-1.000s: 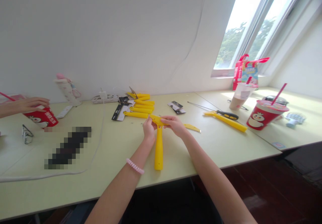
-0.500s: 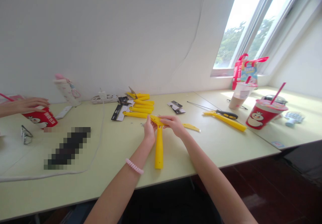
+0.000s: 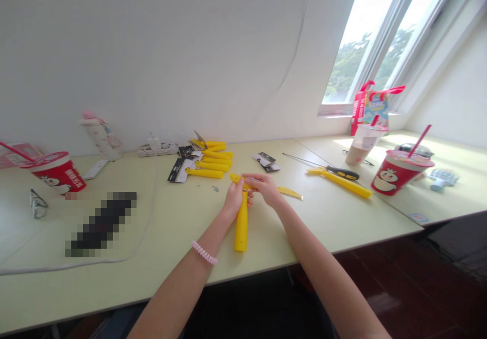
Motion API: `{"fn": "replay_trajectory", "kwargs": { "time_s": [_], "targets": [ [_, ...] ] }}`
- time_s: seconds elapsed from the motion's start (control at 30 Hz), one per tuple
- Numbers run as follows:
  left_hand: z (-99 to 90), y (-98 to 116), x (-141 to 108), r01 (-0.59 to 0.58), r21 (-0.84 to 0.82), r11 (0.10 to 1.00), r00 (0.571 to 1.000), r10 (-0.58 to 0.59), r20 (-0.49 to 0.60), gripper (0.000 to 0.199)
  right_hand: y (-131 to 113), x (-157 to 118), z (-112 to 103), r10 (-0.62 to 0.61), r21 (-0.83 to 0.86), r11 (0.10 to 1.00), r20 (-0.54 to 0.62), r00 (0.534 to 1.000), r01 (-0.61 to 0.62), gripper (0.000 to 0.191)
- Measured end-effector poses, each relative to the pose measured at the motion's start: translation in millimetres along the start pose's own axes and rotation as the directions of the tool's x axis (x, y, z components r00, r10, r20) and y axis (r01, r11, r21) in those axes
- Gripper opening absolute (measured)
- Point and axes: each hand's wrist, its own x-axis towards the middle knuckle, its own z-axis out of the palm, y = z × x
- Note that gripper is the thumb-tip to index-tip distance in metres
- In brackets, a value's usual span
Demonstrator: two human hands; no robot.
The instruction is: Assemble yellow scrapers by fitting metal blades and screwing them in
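A yellow T-shaped handle (image 3: 241, 227) points down toward the table's front edge, its head between my hands. My left hand (image 3: 233, 197) is wrapped round the neck of the handle, just under its head. With its fingers closed, my right hand (image 3: 265, 187) grips the right side of the head. Beyond my right hand lies a flat yellow strip (image 3: 290, 192). Small metal screws (image 3: 215, 189) rest on the table left of my hands. Several yellow handles (image 3: 213, 164) with black-and-white cards (image 3: 177, 170) lie behind them.
A screwdriver (image 3: 343, 173) and another yellow handle (image 3: 346, 184) lie to the right, near a red cup (image 3: 395, 174) and a clear cup (image 3: 363, 146). Another red cup (image 3: 61, 174), glasses (image 3: 38, 204) and a white cable (image 3: 146, 227) are on the left. A folded card (image 3: 266, 161) lies behind.
My left hand has shifted right, from the head's left end to the handle's neck. The small screws show more clearly. Another person's hand has left the red cup at the left.
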Motion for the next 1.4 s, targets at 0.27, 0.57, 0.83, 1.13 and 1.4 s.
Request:
{"fn": "replay_trajectory", "kwargs": {
  "time_s": [0.27,0.57,0.83,1.13,1.4],
  "targets": [
    [2.3,3,1,0.005,-0.106,0.994,0.998,0.001,0.059,0.018,1,2,-1,-0.008,-0.015,1.0,0.029,1.0,0.009,0.035],
    [2.2,4,2,-0.004,-0.084,0.996,0.997,0.01,0.076,0.016,0,1,-1,0.003,-0.036,0.999,0.031,1.0,-0.002,0.032],
    [0.0,3,3,-0.004,-0.059,0.998,0.998,0.007,0.059,0.019,0,2,-2,-0.059,-0.204,0.977,-0.003,0.998,0.057,0.035],
    [-2.7,2,5,0.093,0.0,0.996,0.995,-0.093,0.037,0.011,11,13,-23,-0.272,-0.658,0.748,-0.179,0.946,0.09,0.024],
    [6.5,-18,3,0.196,0.106,0.975,0.96,-0.213,0.18,0.019,13,20,-29,-0.364,-0.829,0.554,-0.158,0.918,0.077,0.026]
  ]
}}
